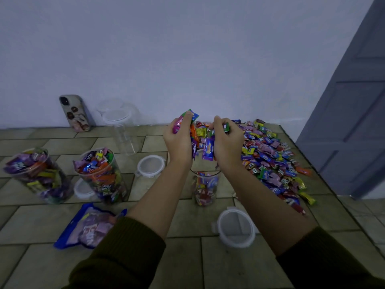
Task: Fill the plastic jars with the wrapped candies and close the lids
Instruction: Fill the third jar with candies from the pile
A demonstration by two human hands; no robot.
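My left hand [179,140] and my right hand [226,142] are held together above an open plastic jar [205,187] that is partly filled with wrapped candies. Between them they hold a bunch of wrapped candies [205,142], and some hang down towards the jar's mouth. A big heap of wrapped candies [270,157] lies on the tiled surface to the right. Two full jars [102,174] [39,176] without lids stand at the left. Empty clear jars [123,126] stand at the back by the wall.
Loose white lids lie about: one [151,165] behind the middle, one [236,227] at the front right, one [83,188] between the full jars. A blue candy bag [87,226] lies front left. A phone [75,113] leans on the wall. A grey door [354,113] is at right.
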